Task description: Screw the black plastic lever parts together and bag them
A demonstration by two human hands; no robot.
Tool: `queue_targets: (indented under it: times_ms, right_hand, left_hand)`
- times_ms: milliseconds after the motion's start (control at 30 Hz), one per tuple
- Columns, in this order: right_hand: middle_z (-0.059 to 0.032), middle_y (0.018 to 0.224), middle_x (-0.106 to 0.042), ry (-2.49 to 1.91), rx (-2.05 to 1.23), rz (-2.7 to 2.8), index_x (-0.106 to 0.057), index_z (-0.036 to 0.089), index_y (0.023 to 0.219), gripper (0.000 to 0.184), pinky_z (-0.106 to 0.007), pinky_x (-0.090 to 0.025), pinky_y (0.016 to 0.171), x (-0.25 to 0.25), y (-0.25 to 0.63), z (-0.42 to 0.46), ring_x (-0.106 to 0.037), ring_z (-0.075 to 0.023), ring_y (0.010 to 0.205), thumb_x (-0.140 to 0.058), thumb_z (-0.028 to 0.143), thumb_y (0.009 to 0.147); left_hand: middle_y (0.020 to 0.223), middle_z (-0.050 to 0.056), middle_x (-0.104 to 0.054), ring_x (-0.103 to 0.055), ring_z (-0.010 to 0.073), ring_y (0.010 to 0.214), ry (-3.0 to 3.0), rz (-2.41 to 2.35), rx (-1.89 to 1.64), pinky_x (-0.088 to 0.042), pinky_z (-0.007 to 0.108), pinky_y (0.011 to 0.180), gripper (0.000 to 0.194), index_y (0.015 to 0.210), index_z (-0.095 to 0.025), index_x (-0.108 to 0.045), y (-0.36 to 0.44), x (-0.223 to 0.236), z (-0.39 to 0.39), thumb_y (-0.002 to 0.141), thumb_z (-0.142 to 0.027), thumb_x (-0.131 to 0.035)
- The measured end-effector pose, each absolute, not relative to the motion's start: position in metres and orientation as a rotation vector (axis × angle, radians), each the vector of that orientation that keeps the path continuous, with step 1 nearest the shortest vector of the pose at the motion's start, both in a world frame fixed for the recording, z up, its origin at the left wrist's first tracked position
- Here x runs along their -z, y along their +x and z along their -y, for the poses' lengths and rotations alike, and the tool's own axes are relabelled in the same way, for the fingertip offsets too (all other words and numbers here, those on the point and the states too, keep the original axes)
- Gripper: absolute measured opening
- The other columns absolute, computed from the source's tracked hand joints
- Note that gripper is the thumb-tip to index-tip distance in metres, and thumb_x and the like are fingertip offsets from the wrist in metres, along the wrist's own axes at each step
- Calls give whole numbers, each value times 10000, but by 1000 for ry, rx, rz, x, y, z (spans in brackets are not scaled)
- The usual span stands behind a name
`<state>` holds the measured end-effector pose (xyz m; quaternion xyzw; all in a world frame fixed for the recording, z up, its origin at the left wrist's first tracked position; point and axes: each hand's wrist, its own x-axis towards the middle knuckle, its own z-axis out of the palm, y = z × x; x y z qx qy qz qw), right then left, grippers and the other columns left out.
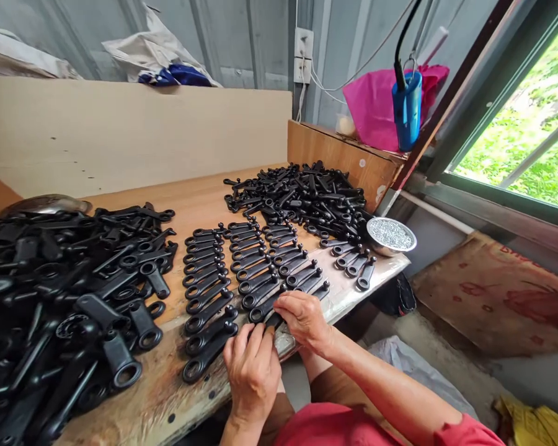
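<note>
At the front edge of the workbench, my left hand (253, 365) has its fingers closed round a black ring-ended lever (273, 321), which is mostly hidden by my fingers. My right hand (302, 319) pinches at the far end of the same lever; whether a small piece is also between those fingertips I cannot tell. Just beyond my hands lie neat columns of similar black levers (255, 266), each with a ring at one end and a small knob at the other. A few more levers (365, 275) lie fanned out to the right.
A large heap of black levers (121, 272) covers the left side, with another pile (307, 189) at the back. A metal bowl (413, 240) of small silvery pins stands at the right corner. Beige board (167, 130) backs the wooden workbench (190, 396). A blue lamp (407, 114) hangs at right.
</note>
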<state>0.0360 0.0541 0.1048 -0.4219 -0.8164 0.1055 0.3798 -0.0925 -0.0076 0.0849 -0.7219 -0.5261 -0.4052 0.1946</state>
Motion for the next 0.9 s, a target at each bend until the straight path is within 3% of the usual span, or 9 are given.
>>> queue_targets:
  times_ms: [433,900]
  right_hand:
    - [-51,698,-673,-1007,-246,1969,-645,169,738,290,-207,-504,611,-100,40,-51,-631,-130,626,-413,163,913]
    - [-69,745,-676,-814,160,2332,-610,120,977,346,-246,-459,521,-126,49,-49,-585,-154,574,-344,-26,811]
  left_hand:
    - [854,80,-697,-597,255,880,-2045,1523,1126,-372,403,795,235,855,-150,-639,-92,-85,10,880,-58,-423]
    - [869,56,-686,-578,257,930,-1974,1624,1265,-362,398,839,274,846,-175,-639,-88,-80,13,871,-84,-382]
